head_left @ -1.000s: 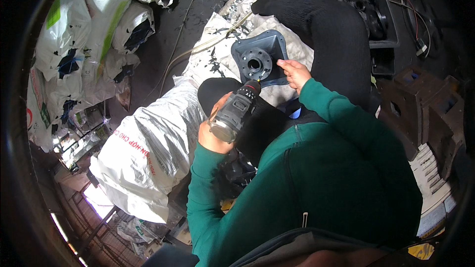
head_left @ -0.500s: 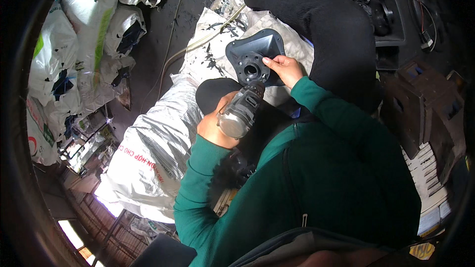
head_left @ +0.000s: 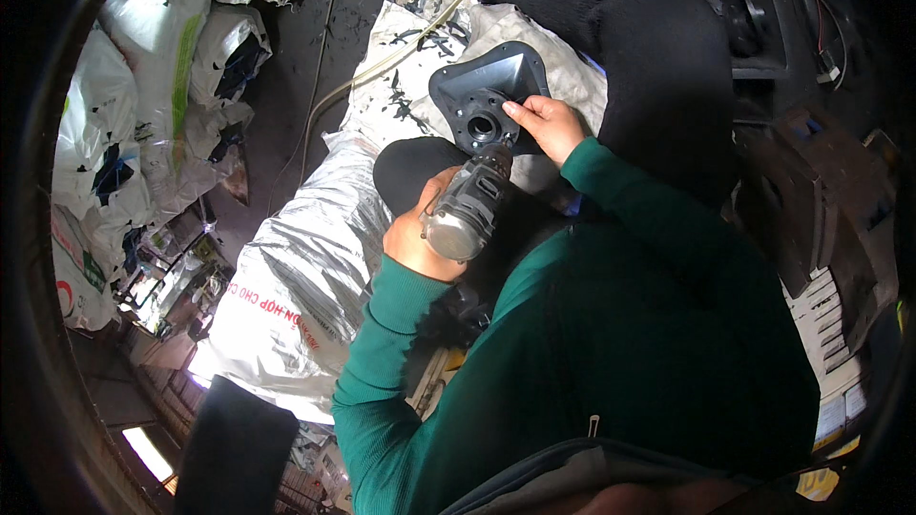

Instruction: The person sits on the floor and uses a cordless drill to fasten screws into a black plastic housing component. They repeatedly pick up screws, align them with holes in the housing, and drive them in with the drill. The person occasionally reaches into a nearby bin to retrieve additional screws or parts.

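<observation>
The left hand (head_left: 418, 246) has its grip wrapped around a grey-and-black power drill (head_left: 465, 215), its nose at the near side of the round, black collar (head_left: 481, 122) on a flared, black, square-rimmed plastic part (head_left: 491, 76). That part sits over pale, crumpled cloth (head_left: 577, 100) between the person's black-clad legs. The right hand (head_left: 549, 126) grasps the collar's right edge, thumb on top.

Work on the collar looks under way rather than finished: holes ring its face, but the drill's nose hides the near spot, so I cannot tell which are done or left.

Dark plastic scraps (head_left: 405, 100) litter the cloth to the left, crossed by a thin cream hose (head_left: 425, 36). A shiny silver-white sack (head_left: 296, 277) lies near left, filled white sacks (head_left: 153, 29) stand far left, and brown angular blocks (head_left: 806, 195) are on the right. The bent legs crowd the part on both sides, the likeliest hindrance.
</observation>
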The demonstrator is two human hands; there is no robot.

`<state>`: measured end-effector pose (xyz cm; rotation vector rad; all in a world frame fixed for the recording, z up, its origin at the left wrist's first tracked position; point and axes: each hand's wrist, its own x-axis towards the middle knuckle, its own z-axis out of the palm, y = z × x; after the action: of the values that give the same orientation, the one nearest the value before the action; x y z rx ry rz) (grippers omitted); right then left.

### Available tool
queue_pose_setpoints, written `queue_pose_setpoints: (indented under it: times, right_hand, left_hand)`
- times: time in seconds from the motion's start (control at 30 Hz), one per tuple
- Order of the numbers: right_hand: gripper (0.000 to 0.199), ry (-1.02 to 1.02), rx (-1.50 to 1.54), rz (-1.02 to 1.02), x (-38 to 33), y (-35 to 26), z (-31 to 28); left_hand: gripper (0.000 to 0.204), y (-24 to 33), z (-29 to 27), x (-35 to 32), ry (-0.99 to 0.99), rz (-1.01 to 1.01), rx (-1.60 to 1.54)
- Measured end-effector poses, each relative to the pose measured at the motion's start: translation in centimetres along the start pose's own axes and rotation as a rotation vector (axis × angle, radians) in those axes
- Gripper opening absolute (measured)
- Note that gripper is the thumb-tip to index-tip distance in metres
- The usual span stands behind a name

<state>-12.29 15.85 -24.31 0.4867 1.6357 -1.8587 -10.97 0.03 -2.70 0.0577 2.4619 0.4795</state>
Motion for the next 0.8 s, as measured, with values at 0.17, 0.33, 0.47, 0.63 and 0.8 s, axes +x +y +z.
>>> queue_pose_setpoints:
  times: [0.17, 0.33, 0.47, 0.63, 0.8]
  right_hand:
    - [0.041, 0.032, -0.017, -0.043, 0.2, 0.5, 0.3]
    - [0.045, 0.016, 0.098, -0.050, 0.4, 0.8, 0.5]
    - [0.045, 0.016, 0.088, -0.027, 0.7, 0.8, 0.5]
    - [0.041, -0.022, 0.106, -0.033, 0.4, 0.5, 0.3]
    - [0.045, 0.002, -0.089, -0.099, 0.5, 0.0, 0.0]
  left_hand:
    - [0.058, -0.4, 0.5, -0.1, 0.056, 0.069, 0.019]
    - [0.058, -0.4, 0.0, 0.3, -0.029, 0.001, 0.055]
    - [0.056, 0.1, 0.1, 0.5, -0.004, 0.002, 0.032]
    - [0.052, -0.8, 0.9, 0.8, 0.027, 0.030, 0.014]
    - [0.055, -1.8, 1.1, -0.8, 0.009, 0.014, 0.018]
